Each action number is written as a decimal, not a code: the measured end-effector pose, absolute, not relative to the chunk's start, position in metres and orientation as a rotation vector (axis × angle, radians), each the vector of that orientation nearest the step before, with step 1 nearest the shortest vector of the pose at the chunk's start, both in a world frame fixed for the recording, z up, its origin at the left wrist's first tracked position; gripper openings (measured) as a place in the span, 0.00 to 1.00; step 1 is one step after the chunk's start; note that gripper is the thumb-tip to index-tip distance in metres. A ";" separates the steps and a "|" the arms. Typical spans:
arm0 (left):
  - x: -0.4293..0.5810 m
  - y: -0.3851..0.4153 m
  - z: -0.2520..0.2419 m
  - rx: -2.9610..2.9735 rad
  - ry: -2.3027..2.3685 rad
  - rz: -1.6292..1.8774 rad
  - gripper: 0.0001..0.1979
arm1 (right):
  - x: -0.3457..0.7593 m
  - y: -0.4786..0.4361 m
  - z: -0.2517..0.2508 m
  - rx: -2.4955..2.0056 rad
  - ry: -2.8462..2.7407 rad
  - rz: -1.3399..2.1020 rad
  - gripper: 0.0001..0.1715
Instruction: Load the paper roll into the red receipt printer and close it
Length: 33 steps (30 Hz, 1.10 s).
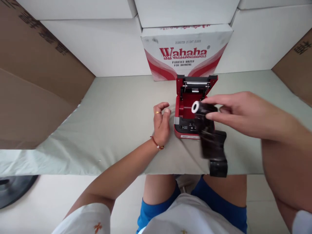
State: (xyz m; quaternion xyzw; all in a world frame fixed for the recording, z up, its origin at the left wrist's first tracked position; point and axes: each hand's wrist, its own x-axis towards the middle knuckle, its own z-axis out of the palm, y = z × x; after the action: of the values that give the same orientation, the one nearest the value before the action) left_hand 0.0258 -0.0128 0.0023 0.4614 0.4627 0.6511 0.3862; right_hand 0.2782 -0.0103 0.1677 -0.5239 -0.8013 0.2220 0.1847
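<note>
A small red and black printer [183, 130] stands on the cloth with its lid [197, 80] raised and its red inside showing. Over its right part, my right hand [234, 109] pinches a roll of black ribbon [207, 109] between thumb and fingers. The white core of the roll faces left. A loose length of dark ribbon [213, 146] hangs from it past the printer's front right corner, blurred, and its end curls near the table edge. Left of the printer, my left hand [161, 122] rests on the cloth, its fingers loosely bent and apart, holding nothing.
The table has a pale green cloth [122, 130]. A white and red water carton [185, 53] stands right behind the printer, with white boxes [102, 45] stacked around it. Brown cartons [36, 97] flank both sides. A black round base [17, 188] lies on the floor.
</note>
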 end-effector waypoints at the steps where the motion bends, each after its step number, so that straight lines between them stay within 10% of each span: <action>1: 0.025 -0.017 0.006 1.310 1.211 1.710 0.22 | 0.261 0.001 0.164 -1.511 -2.349 0.555 0.20; 13: 0.032 -0.048 0.019 2.456 0.839 1.602 0.24 | 0.201 0.024 0.134 -1.950 -2.597 0.009 0.22; 24: 0.031 -0.057 0.021 2.647 0.946 1.360 0.29 | 0.231 0.015 0.143 -1.477 -2.256 0.534 0.11; 33: 0.036 -0.061 0.028 2.676 0.875 1.407 0.25 | 0.263 0.054 0.111 -1.197 -1.579 0.498 0.22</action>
State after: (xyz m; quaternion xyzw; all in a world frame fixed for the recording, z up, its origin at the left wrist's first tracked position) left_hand 0.0360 -0.0611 0.0276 0.8503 0.2779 0.4469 -0.0030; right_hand 0.2632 0.0536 0.1106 -0.4997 -0.6593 0.2078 0.5219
